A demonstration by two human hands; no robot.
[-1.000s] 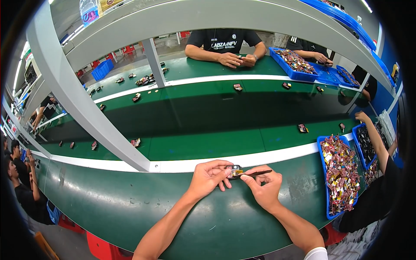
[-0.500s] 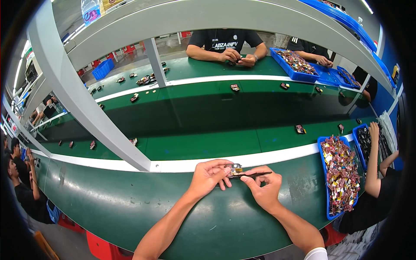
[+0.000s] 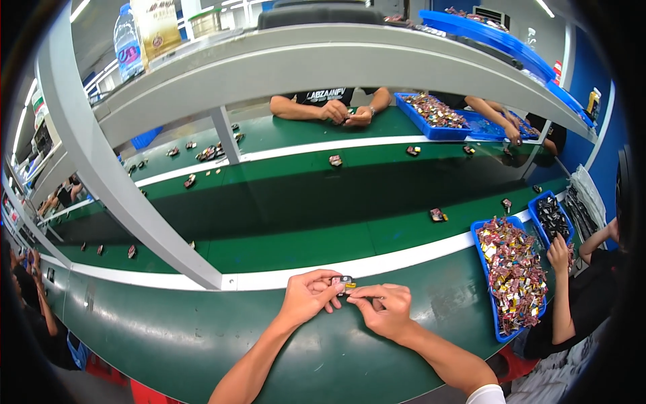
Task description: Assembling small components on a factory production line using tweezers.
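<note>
On green bench (image 3: 202,337), left hand (image 3: 306,296) and right hand (image 3: 383,310) fingers pinch small part (image 3: 344,281); conveyor (image 3: 303,202) beyond.

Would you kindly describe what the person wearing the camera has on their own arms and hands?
Both forearms are bare and come in from the lower edge. The left hand and right hand wear no gloves, and no rings or watch show. A white sleeve edge appears on the right arm.

A small dark part (image 3: 344,282) with a yellow end is pinched between fingertips of both hands, just above the green tabletop (image 3: 202,337) near its white-striped far edge.
</note>
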